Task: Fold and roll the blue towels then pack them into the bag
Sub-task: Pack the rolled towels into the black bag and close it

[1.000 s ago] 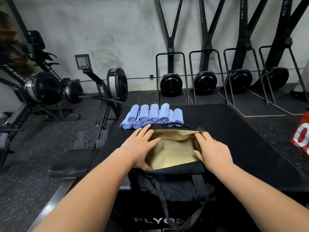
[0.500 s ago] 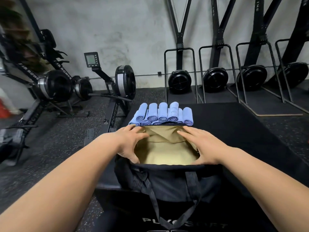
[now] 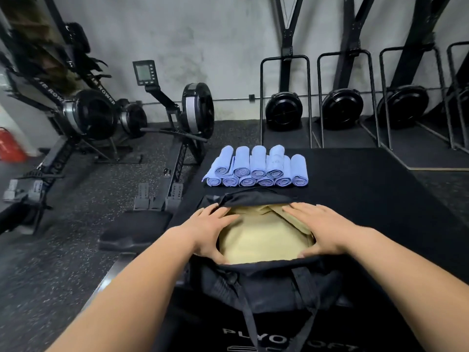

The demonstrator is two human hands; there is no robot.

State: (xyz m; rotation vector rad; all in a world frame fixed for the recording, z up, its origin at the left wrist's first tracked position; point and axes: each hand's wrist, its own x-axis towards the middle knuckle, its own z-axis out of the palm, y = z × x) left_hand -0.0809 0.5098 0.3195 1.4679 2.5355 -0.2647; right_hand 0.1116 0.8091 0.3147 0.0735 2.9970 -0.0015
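Note:
A black bag [image 3: 266, 283] with a tan lining [image 3: 264, 240] lies on a black plyo box [image 3: 368, 199], its mouth spread wide. My left hand [image 3: 210, 229] presses on the left rim of the opening, thumb hooked over the near edge. My right hand [image 3: 319, 227] holds the right rim the same way. Nothing shows inside the bag. Just beyond it, several rolled blue towels [image 3: 256, 168] are stacked in two layers, roll ends facing me.
Rowing machines [image 3: 177, 123] stand on the speckled floor to the left, one seat [image 3: 134, 229] close to the box's left edge. Upright ski machines [image 3: 284, 107] line the back wall. A red object [image 3: 10, 146] sits at the far left.
Both hands have spread the bag's mouth wider and shifted along the rim. The view has swung left, so the towels and the bag sit further right in frame.

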